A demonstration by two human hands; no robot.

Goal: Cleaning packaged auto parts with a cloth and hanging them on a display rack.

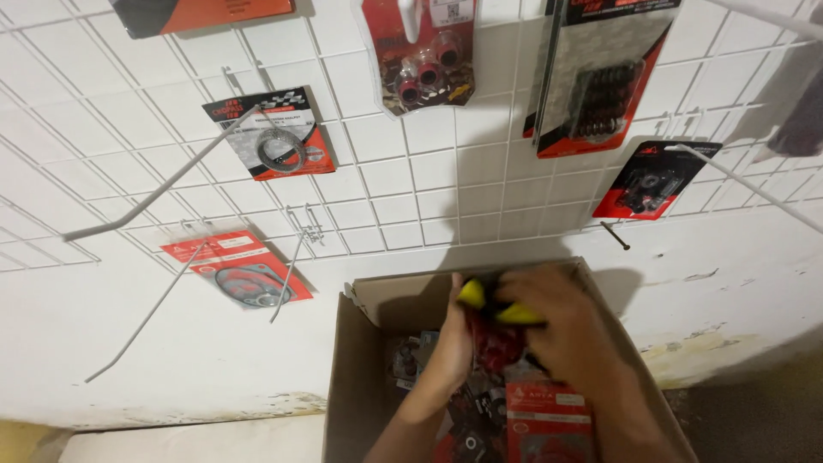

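White wall grid (411, 206); red-yellow packet (497, 321) in 2 hands (557, 330).

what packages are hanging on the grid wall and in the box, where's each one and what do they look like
Ring pack: grid, left of centre; red-black card.
Gasket pack: lower left; red card, dark gasket.
Roller pack: top centre; clear blister, pink-red rollers.
Spring pack: top right; tall, dark springs.
Small parts pack: right; red-black.
Top-left pack: orange-black, cut off.
Boxed pack: cardboard box; red.
Yellow-red packet: between left hand and right hand.

Parts shop, wire grid (403, 206) w/ hung packets (279, 137)
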